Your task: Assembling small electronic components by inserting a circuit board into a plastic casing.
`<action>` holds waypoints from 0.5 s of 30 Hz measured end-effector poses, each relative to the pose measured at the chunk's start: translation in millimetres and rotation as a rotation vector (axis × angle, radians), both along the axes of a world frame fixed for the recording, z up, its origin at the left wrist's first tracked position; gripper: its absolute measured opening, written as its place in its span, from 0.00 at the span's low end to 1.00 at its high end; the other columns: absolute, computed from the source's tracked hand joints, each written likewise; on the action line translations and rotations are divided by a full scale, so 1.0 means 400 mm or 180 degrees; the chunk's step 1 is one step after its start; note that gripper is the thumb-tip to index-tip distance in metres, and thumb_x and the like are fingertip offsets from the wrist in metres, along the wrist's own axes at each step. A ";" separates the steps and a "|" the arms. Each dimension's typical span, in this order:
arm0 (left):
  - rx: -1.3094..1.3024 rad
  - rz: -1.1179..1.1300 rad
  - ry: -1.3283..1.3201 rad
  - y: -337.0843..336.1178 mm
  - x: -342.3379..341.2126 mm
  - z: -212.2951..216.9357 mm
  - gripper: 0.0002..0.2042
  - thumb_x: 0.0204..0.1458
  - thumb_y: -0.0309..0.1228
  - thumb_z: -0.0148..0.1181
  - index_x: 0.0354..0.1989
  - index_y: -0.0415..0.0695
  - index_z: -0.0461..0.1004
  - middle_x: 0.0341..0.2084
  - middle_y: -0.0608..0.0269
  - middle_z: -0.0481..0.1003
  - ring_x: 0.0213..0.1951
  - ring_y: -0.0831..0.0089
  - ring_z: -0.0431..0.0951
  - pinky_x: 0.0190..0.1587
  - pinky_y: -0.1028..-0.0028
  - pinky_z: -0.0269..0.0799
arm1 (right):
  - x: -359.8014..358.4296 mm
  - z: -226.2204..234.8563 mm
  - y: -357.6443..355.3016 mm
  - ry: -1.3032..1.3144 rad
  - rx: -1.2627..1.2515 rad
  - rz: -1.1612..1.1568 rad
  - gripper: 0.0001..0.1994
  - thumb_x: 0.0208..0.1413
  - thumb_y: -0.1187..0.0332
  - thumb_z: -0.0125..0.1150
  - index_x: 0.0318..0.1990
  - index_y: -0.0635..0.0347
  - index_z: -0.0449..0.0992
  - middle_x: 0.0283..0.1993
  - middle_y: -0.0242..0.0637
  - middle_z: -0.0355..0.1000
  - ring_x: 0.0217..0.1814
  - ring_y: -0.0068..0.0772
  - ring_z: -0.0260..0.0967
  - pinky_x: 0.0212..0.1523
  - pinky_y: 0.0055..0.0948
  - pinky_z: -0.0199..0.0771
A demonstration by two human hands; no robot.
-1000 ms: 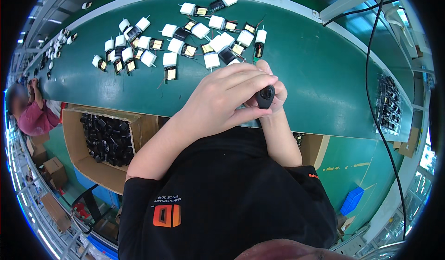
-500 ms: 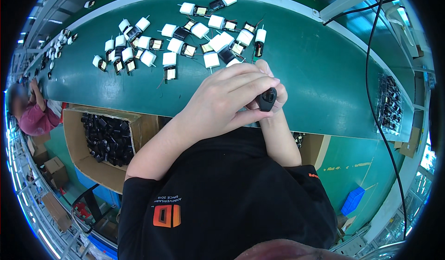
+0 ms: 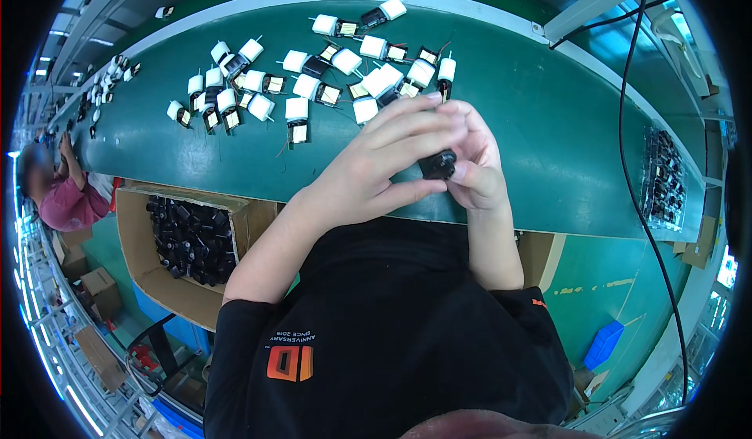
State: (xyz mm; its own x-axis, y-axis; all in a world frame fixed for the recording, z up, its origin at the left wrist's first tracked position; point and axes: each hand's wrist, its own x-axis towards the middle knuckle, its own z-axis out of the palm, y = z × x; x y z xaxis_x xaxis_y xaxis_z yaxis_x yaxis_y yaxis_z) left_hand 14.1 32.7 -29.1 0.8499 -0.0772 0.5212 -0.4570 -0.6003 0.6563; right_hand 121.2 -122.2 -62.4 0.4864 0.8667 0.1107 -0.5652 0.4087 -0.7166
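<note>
Both of my hands meet over the near edge of a green belt. My left hand and my right hand pinch a small black part between their fingertips. Just beyond my fingers lie several small white-and-black components, scattered across the belt, some with thin wires sticking out.
An open cardboard box full of black parts stands below the belt at my left. A clear tray of dark parts sits at the belt's right end. A black cable hangs at the right. Another person works at the far left.
</note>
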 end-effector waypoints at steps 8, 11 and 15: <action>-0.1064 0.0501 0.1618 -0.022 -0.031 0.043 0.51 0.32 0.34 0.72 0.67 0.37 0.49 0.54 0.50 0.59 0.58 0.52 0.63 0.63 0.58 0.57 | -0.017 -0.020 0.007 -0.0168 0.0404 0.0012 0.41 0.39 0.71 0.74 0.61 0.72 0.58 0.60 0.47 0.64 0.61 0.37 0.65 0.62 0.33 0.63; -0.0627 0.0348 0.1217 -0.009 -0.034 0.022 0.50 0.32 0.36 0.70 0.67 0.37 0.49 0.55 0.48 0.59 0.58 0.50 0.63 0.62 0.59 0.59 | -0.021 -0.026 0.007 -0.0457 0.0486 -0.0038 0.41 0.39 0.68 0.74 0.61 0.74 0.59 0.60 0.48 0.64 0.61 0.38 0.65 0.62 0.34 0.64; -0.0483 0.0405 0.1121 -0.015 -0.029 0.018 0.50 0.36 0.42 0.68 0.68 0.36 0.47 0.53 0.47 0.60 0.58 0.48 0.62 0.63 0.59 0.57 | -0.047 -0.027 0.008 -0.0560 0.0340 -0.0520 0.38 0.42 0.63 0.70 0.59 0.73 0.61 0.58 0.46 0.64 0.61 0.37 0.64 0.61 0.34 0.65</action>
State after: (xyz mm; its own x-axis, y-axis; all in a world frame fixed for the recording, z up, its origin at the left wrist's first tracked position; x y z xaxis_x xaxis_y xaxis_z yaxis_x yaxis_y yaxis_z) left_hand 2.5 26.7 -21.9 0.9763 0.0957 0.1939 -0.1166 -0.5218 0.8450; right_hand 102.3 -119.0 -73.3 0.5840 0.7571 0.2927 -0.3560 0.5630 -0.7459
